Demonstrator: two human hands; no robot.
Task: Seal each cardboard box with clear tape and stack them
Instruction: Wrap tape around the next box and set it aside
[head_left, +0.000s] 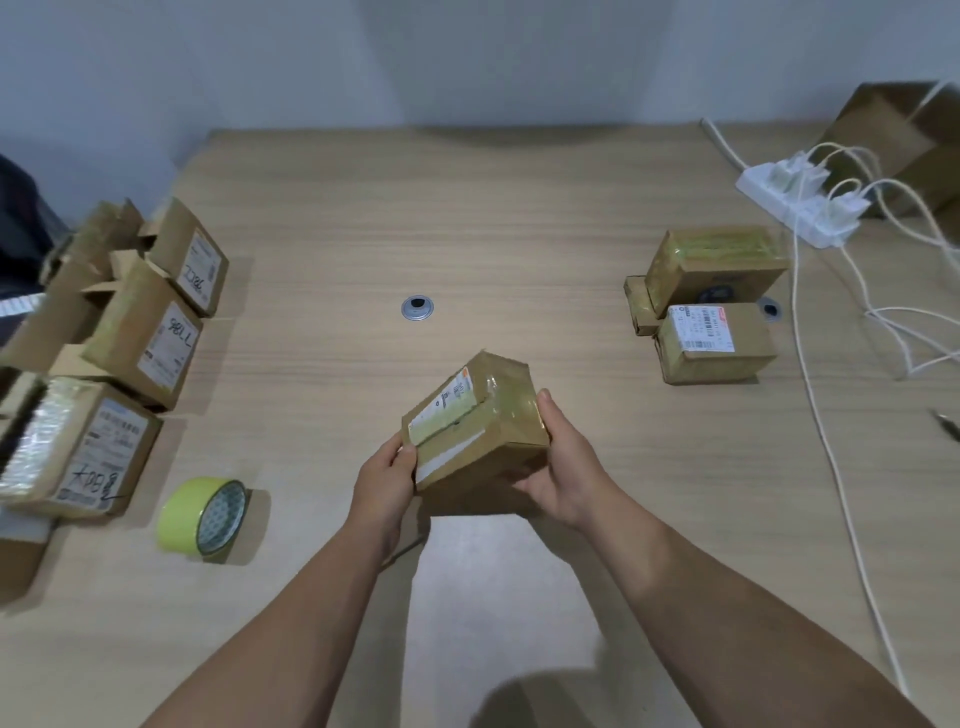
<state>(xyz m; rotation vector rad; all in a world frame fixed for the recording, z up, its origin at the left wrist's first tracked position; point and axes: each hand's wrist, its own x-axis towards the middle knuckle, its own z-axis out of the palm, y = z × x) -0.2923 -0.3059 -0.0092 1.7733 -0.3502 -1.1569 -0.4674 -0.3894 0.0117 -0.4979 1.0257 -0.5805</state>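
— Currently listed, item one: cardboard box (475, 431), held tilted above the surface (467, 208), lower centre of the frame. Is the grip recorded?

— Recorded. Left hand (384, 478): fingers curled round the near left corner, thumb laid on top. Right hand (563, 478): thumb pressed along the right edge, fingers tucked beneath. Glossy tape is seen across the top seam.

— Item two?

— Tape roll (205, 514), stood on edge, lower left of the frame, well apart from the box, touched by neither hand.

— Other stock?

— Sealed boxes (719, 343), right of centre, grouped closely. Whether one rests upon another cannot be told. Open-flapped boxes (140, 338) are ranged along the left edge.

— Step in hand?

— Judged: the tape is being checked and smoothed ahead of stacking. It is advised that the seam be rubbed flat from middle to ends, and that the corners be pressed down so no edge lifts. The box should be levelled before it is set squarely on the group at right, so that nothing is tipped. White cables (810, 364) beside that group are best avoided.
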